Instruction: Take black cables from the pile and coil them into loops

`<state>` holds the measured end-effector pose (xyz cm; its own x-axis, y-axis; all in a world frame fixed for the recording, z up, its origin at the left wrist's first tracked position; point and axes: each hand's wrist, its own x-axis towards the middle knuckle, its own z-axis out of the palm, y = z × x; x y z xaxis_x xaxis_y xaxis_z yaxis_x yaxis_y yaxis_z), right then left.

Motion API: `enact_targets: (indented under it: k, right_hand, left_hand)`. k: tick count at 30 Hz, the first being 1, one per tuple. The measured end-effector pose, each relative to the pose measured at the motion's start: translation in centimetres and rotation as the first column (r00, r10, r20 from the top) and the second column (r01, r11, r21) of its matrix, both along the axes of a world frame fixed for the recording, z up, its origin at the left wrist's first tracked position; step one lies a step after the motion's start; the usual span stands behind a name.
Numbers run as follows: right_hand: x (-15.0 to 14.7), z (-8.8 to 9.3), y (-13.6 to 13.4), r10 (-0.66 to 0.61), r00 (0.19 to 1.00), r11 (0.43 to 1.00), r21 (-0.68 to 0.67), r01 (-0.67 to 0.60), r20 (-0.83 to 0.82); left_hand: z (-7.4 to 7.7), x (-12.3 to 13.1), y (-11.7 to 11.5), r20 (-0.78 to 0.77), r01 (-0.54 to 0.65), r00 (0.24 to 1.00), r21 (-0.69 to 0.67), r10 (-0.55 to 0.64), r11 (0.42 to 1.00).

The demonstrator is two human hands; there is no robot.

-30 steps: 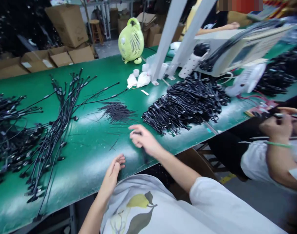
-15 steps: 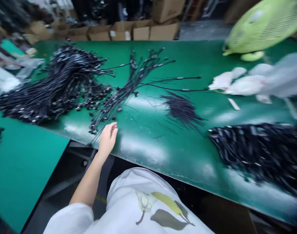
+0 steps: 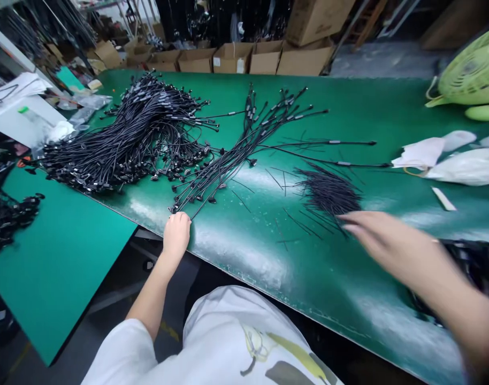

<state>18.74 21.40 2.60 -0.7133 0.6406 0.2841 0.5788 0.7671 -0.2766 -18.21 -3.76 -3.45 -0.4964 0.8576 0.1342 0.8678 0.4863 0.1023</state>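
My left hand (image 3: 177, 232) is closed at the near edge of the green table, its fingers curled round the lower end of a black cable from the loose bunch (image 3: 244, 144). Over on the right, my right hand (image 3: 368, 230) is blurred, with its fingertips at the lower right edge of a pile of thin black strips (image 3: 328, 190); whether it grips any cannot be made out. A large heap of black cables with small end pieces (image 3: 124, 128) lies to the left of the bunch.
Dark straps (image 3: 475, 267) lie partly behind my right forearm. White plastic bags (image 3: 465, 166) and a green fan (image 3: 473, 69) are at the right. Cardboard boxes (image 3: 232, 58) line the far side. A lower green table (image 3: 60, 256) adjoins at left.
My right hand has come into view from the right, reaching the thin strips. My left hand has closed at the cable ends. The view has shifted, so the table's contents appear further right.
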Motion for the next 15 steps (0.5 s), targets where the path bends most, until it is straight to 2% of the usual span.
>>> enact_targets:
  k: [1,4,6,8,11,13,15]
  right_hand:
    - [-3.0,-0.3,-1.3,0.164,0.986,0.984,-0.070,-0.162,0.028]
    - [-13.4,-1.0,-5.9,0.479,0.868,0.875,-0.149,-0.460,0.131]
    - [-19.4,-1.5,-8.8,0.633,0.761,0.774,-0.114,-0.623,0.140]
    - [-23.5,-2.2,-10.7,0.709,0.691,0.700,-0.021,-0.713,0.142]
    - [-26.5,-3.1,-11.0,0.742,0.633,0.648,0.002,-0.761,0.221]
    - [-26.7,-3.2,-10.0,0.730,0.630,0.660,-0.038,-0.750,0.265]
    - [-26.1,-2.7,-8.8,0.696,0.669,0.701,-0.045,-0.712,0.262]
  left_hand:
    - [-0.1,0.1,-0.3,0.007,-0.001,1.000,-0.010,0.002,1.000]
    - [0.1,0.3,-1.2,0.044,0.011,0.999,-0.035,-0.009,0.999]
    - [0.5,0.5,-2.0,0.085,0.030,0.996,-0.044,-0.026,0.999]
    - [0.9,0.8,-3.0,0.200,0.047,0.979,-0.015,-0.043,0.999]
    - [1.0,1.8,-4.3,0.362,0.020,0.931,0.083,-0.049,0.996]
    - [0.6,2.4,-4.9,0.329,0.048,0.941,0.107,-0.081,0.993]
    - [0.0,2.5,-5.2,0.239,0.079,0.965,0.116,-0.105,0.990]
